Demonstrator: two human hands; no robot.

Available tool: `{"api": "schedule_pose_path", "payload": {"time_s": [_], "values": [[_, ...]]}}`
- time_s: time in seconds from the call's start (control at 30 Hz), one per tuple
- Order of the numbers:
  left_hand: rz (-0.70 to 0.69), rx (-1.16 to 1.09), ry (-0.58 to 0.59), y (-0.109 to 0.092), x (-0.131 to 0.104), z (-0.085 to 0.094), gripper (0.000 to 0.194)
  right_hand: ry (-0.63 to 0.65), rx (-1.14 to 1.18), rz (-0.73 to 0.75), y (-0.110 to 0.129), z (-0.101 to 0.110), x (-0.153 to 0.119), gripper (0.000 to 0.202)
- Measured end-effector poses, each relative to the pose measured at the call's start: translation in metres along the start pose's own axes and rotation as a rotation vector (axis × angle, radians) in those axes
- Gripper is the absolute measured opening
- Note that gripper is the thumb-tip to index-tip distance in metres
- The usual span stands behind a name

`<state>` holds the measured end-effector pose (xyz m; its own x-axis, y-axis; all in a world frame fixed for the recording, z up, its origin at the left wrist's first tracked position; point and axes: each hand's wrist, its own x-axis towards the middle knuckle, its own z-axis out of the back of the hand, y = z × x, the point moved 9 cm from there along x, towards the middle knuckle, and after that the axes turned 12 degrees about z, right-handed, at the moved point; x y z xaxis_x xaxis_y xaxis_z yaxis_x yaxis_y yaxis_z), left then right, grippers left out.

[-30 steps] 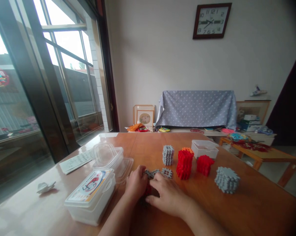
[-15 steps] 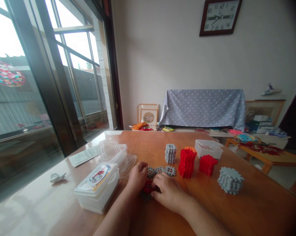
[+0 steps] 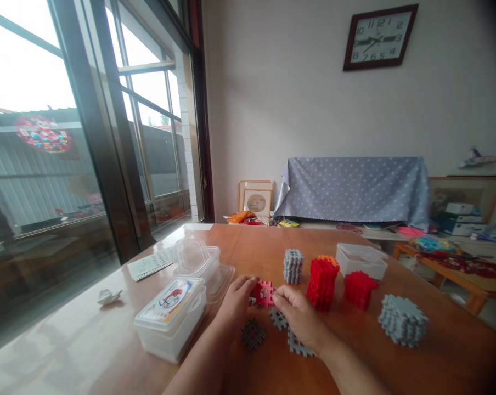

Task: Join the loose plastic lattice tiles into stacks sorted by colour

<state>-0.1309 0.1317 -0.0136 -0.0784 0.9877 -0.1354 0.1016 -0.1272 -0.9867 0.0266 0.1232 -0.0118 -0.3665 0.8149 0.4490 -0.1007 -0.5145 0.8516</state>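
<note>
Between my two hands is a flat red interlocking building piece [image 3: 265,293] with notched edges. Its left side is pinched by my left hand [image 3: 238,296], its right edge by the fingertips of my right hand [image 3: 294,308]. Several loose grey notched pieces lie on the table below: a dark grey one [image 3: 253,334] under my left hand, and a lighter grey one [image 3: 279,318] and another grey piece [image 3: 299,344] partly covered by my right hand. To the right stand a tall red stack [image 3: 322,285], a shorter red stack [image 3: 360,289] and a grey stack [image 3: 403,321].
A lidded clear box [image 3: 172,321] with a printed label stands at left, near open clear containers [image 3: 204,266] and paper sheets [image 3: 151,265]. A crumpled wrapper [image 3: 108,297] lies far left. Toward the back right are a grey stack [image 3: 293,266] and a clear box [image 3: 361,260].
The red piece has been raised off the table and is now held between both hands. Grey pieces that were around the hands now lie apart below them. The view has shifted slightly.
</note>
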Motion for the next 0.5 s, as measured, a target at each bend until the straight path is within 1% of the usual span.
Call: {"api": "schedule_pose_path", "payload": {"time_s": [0.1,0.2,0.4,0.5], "values": [[0.029,-0.093,0.151,0.0,-0.006,-0.015,0.024,-0.052,0.17,-0.049,0.0,0.007,-0.001,0.033],[0.022,-0.181,0.249,-0.002,-0.011,-0.024,0.016,-0.092,0.226,-0.08,0.0,0.011,-0.001,0.033],[0.027,-0.312,0.263,-0.003,-0.015,-0.027,0.029,-0.113,0.217,-0.092,-0.001,0.015,-0.001,0.034],[0.034,-0.371,0.239,-0.001,-0.012,-0.025,0.035,-0.076,0.21,-0.131,0.001,0.012,-0.003,0.035]]}}
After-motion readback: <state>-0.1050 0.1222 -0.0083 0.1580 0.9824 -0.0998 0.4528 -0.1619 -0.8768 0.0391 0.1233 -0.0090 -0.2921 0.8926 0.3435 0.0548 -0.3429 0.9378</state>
